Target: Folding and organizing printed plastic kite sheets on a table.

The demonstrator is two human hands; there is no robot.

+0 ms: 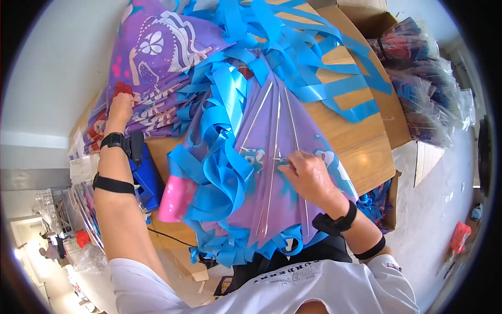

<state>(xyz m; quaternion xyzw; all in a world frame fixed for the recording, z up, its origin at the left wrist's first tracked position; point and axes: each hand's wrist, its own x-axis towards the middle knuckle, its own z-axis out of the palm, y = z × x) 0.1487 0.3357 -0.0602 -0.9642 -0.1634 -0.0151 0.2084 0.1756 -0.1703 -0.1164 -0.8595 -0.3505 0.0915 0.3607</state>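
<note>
A purple printed kite with thin white rods lies partly folded on the wooden table before me. My right hand is at its right part, fingertips drawn together by a small fitting on a rod; whether they pinch it is not clear. Blue ribbon tails lie in loops over its left part. My left hand reaches far left to a stack of folded purple printed kites, its fingers at a red patch of the print; their grip is hidden. Another spread purple printed sheet lies above the stack.
More blue ribbons spread over the wooden tabletop. Cardboard boxes stand at the right, with kites in clear plastic bags by one. A blue box is beside my left forearm, and a black cable runs below it.
</note>
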